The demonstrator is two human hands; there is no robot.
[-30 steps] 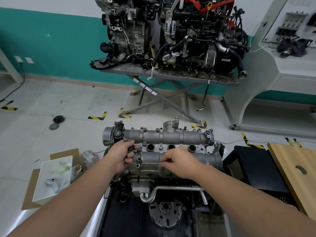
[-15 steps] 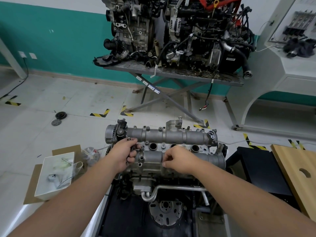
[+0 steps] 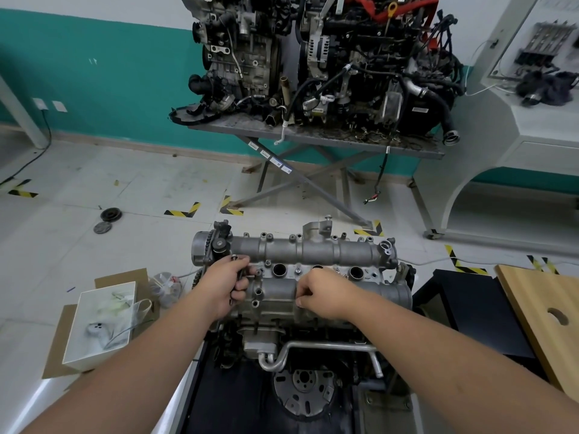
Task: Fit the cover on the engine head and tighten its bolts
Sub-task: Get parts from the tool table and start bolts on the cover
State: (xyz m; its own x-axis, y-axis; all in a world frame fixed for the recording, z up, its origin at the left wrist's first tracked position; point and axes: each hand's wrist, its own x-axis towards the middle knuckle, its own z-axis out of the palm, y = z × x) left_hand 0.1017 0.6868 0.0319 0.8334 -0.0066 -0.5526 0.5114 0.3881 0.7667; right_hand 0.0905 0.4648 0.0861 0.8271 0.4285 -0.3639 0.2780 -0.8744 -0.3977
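Note:
The grey metal cover lies across the top of the engine head in the middle of the view, with several bolts standing in its holes. My left hand is curled at the cover's left end and holds several dark bolts; one bolt head sticks up above the fingers. My right hand sits on the near half of the cover, its fingertips pinching a small bolt at the front edge. The pinched bolt is mostly hidden by the fingers.
A white box with small parts sits on cardboard to the left. A black stand and a wooden board are on the right. Two other engines rest on a metal table behind. Two round discs lie on the floor.
My right hand has shifted slightly left along the cover's near edge. The left hand stays at the cover's left end with its bolts. The view has tilted up a little.

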